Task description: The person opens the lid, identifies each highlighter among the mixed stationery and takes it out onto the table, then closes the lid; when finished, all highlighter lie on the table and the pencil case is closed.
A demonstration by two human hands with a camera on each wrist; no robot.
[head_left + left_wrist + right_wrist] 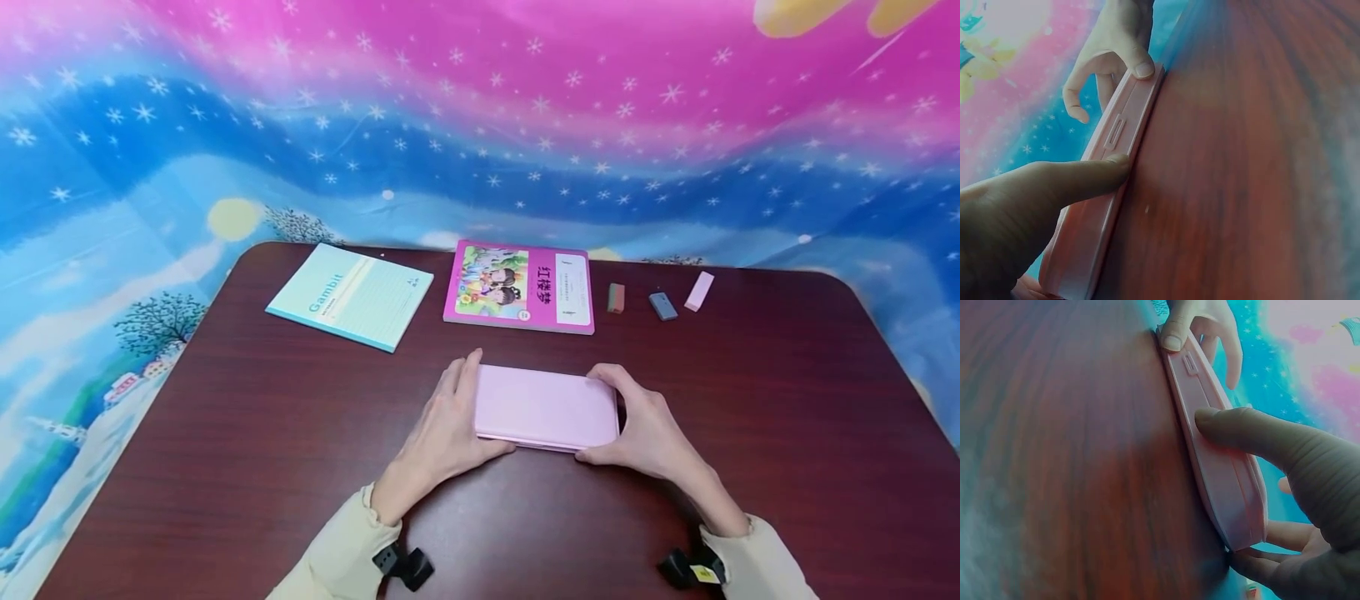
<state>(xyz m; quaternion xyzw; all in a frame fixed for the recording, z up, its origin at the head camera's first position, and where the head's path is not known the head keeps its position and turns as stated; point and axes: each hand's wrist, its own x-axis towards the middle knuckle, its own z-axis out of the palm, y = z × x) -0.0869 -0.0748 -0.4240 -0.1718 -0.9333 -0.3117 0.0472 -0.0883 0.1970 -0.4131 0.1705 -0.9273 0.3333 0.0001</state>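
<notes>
A pink pencil case [546,407] lies flat on the table, its lid down, in the middle of the head view. My left hand [448,425] grips its left end, thumb along the front side and fingers around the end. The other end is held by my right hand [643,427], thumb at the front corner and fingers bent over the back corner. In the left wrist view a small clasp [1115,132] shows on the case's front side, between the two thumbs. Part of the left fingers is hidden behind the case there.
Behind the case lie a light green notebook [351,296] and a pink picture-covered book [519,287]. To their right are a red-and-green eraser [616,298], a grey-blue eraser [663,306] and a pale pink block [700,292]. A patterned cloth [480,125] hangs behind the dark table [285,433].
</notes>
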